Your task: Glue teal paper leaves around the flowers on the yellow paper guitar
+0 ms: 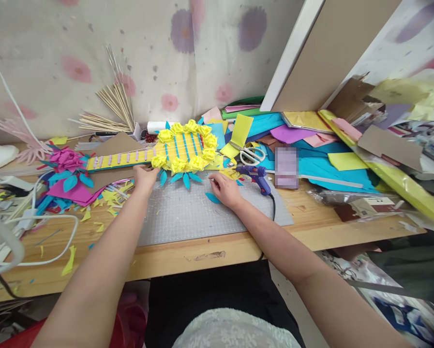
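A paper guitar [173,152] lies across the back of a grey cutting mat [202,212]: yellow neck with purple frets, round body ringed by yellow paper roses, blue leaves along its lower edge, a pink paper flower [66,158] at the head. My left hand [145,176] rests on the neck's lower edge where it meets the body, fingers curled against it. My right hand [224,188] lies on the mat just right of the body, fingers bent down over a loose blue paper leaf [213,198].
A blue glue gun [257,175] and white-handled scissors [252,154] lie right of the guitar. Stacked coloured paper sheets [311,145] fill the back right. Wooden sticks [111,113] fan out behind. White cables [28,222] and paper scraps crowd the left of the wooden table [209,253].
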### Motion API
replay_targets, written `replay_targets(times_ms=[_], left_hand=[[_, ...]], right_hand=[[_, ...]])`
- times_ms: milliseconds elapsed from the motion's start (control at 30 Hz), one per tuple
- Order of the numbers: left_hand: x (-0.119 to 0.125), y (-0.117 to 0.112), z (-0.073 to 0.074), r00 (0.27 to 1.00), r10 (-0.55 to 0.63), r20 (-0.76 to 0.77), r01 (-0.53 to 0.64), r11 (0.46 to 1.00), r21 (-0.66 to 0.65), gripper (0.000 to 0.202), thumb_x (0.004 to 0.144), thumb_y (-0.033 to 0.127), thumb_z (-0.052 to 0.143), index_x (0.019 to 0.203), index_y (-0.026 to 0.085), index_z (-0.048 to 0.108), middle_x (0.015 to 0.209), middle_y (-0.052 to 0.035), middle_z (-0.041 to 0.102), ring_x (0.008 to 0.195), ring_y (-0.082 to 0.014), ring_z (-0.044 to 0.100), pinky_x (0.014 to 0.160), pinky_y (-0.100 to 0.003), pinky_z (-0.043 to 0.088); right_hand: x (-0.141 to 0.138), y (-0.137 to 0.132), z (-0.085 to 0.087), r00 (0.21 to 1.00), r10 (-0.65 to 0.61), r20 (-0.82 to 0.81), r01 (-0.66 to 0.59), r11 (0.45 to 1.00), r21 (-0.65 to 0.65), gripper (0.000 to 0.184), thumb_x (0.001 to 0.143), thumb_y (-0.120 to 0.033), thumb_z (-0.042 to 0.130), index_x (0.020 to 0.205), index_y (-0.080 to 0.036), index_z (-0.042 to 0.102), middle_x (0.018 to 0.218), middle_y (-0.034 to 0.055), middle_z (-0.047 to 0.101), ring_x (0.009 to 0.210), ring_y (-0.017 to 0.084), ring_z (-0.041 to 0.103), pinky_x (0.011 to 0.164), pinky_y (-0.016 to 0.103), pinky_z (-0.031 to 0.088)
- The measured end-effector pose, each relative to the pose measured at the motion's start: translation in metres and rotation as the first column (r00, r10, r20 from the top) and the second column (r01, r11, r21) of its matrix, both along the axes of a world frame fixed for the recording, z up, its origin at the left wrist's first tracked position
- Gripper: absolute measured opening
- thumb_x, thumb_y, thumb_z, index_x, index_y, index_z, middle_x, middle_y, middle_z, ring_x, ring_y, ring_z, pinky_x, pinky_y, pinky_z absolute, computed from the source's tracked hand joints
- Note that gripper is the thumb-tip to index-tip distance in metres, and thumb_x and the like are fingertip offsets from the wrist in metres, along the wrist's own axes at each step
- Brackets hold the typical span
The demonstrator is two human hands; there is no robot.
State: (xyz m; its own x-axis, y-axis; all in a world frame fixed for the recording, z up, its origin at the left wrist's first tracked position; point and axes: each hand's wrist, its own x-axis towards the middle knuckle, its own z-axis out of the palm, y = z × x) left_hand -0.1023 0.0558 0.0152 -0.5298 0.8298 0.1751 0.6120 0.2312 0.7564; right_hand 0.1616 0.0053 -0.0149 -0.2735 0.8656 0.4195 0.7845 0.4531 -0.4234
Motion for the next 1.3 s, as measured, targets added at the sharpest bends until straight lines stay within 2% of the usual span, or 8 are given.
replay_targets(times_ms=[367, 600, 800, 867, 967, 1033, 1200, 1300], left_hand=[[-0.004, -0.027, -0.004, 0.789, -0.362, -0.497, 0.451, 0.890, 0.067, 0.045, 0.074, 0.012, 0.048, 0.117, 0.020, 0.055, 0.105, -0.0063, 0.067, 0.109, -0.0252, 0.053, 0.097, -0.039, 0.039], [-0.019, -0.011, 0.017, 0.813, -0.251, -0.525, 0.344, 0.935, 0.085, 0.055, 0.073, 0.008, 0.043, 0.126, 0.018, 0.047, 0.116, -0.0076, 0.061, 0.114, -0.0246, 0.050, 0.102, -0.040, 0.034], [-0.047, 0.022, 0.043, 0.609, -0.381, -0.695, 0.320, 0.921, -0.224, 0.083, 0.068, 0.019, 0.065, 0.140, 0.006, 0.027, 0.138, -0.0197, 0.041, 0.131, -0.0350, 0.034, 0.107, -0.045, 0.028], [-0.052, 0.037, 0.046, 0.540, -0.473, -0.696, 0.375, 0.876, -0.305, 0.095, 0.063, 0.018, 0.072, 0.142, 0.006, 0.021, 0.145, -0.0213, 0.033, 0.136, -0.0351, 0.027, 0.111, -0.048, 0.019], [-0.053, 0.060, 0.048, 0.536, -0.549, -0.641, 0.365, 0.836, -0.411, 0.109, 0.055, 0.015, 0.079, 0.143, 0.005, 0.016, 0.143, -0.0243, 0.036, 0.132, -0.0379, 0.033, 0.110, -0.059, 0.009], [-0.051, 0.074, 0.049, 0.525, -0.593, -0.611, 0.363, 0.805, -0.469, 0.108, 0.054, 0.013, 0.080, 0.142, 0.006, 0.018, 0.137, -0.0222, 0.045, 0.127, -0.0379, 0.040, 0.108, -0.062, 0.006], [-0.050, 0.085, 0.054, 0.476, -0.666, -0.574, 0.431, 0.746, -0.508, 0.097, 0.056, 0.011, 0.079, 0.138, 0.010, 0.027, 0.118, -0.0106, 0.061, 0.109, -0.0288, 0.053, 0.104, -0.048, 0.028], [-0.051, 0.075, 0.061, 0.530, -0.628, -0.570, 0.400, 0.778, -0.485, 0.098, 0.055, 0.016, 0.082, 0.137, 0.014, 0.028, 0.116, -0.0074, 0.061, 0.104, -0.0262, 0.054, 0.093, -0.038, 0.040]], right_hand=[[0.038, -0.005, 0.050, 0.998, 0.020, -0.067, -0.045, 0.921, -0.387, 0.014, 0.084, -0.022, 0.048, 0.087, -0.020, 0.061, 0.077, 0.0028, 0.067, 0.072, 0.015, 0.061, 0.066, 0.027, 0.042], [0.103, -0.029, 0.076, 0.962, 0.051, -0.268, -0.249, 0.567, -0.785, 0.031, 0.075, -0.048, 0.058, 0.084, -0.018, 0.057, 0.075, 0.0042, 0.065, 0.063, 0.014, 0.059, 0.050, 0.024, 0.043], [0.142, -0.039, 0.071, 0.983, 0.064, -0.169, -0.181, 0.385, -0.905, 0.044, 0.072, -0.061, 0.058, 0.068, -0.017, 0.059, 0.063, 0.0045, 0.062, 0.056, 0.013, 0.056, 0.051, 0.026, 0.040], [0.158, -0.037, 0.065, 0.993, 0.016, -0.114, -0.109, 0.444, -0.889, 0.048, 0.072, -0.064, 0.057, 0.066, -0.017, 0.059, 0.058, 0.0023, 0.057, 0.052, 0.012, 0.051, 0.049, 0.026, 0.035], [0.173, -0.030, 0.054, 0.989, -0.134, -0.062, 0.052, 0.709, -0.704, 0.046, 0.064, -0.064, 0.065, 0.067, -0.018, 0.056, 0.059, -0.0005, 0.052, 0.055, 0.011, 0.046, 0.052, 0.026, 0.032], [0.173, -0.026, 0.047, 0.975, -0.201, -0.092, 0.113, 0.810, -0.575, 0.047, 0.058, -0.060, 0.071, 0.076, -0.018, 0.058, 0.065, -0.0002, 0.054, 0.059, 0.012, 0.046, 0.054, 0.026, 0.034], [0.150, -0.020, 0.031, 0.964, -0.125, -0.234, -0.019, 0.847, -0.531, 0.049, 0.068, -0.057, 0.065, 0.096, -0.017, 0.060, 0.082, 0.0049, 0.063, 0.069, 0.017, 0.054, 0.060, 0.028, 0.041], [0.138, -0.019, 0.023, 0.969, -0.188, -0.160, 0.082, 0.857, -0.509, 0.046, 0.070, -0.058, 0.062, 0.091, -0.017, 0.061, 0.079, 0.0050, 0.064, 0.067, 0.018, 0.054, 0.057, 0.028, 0.039]])
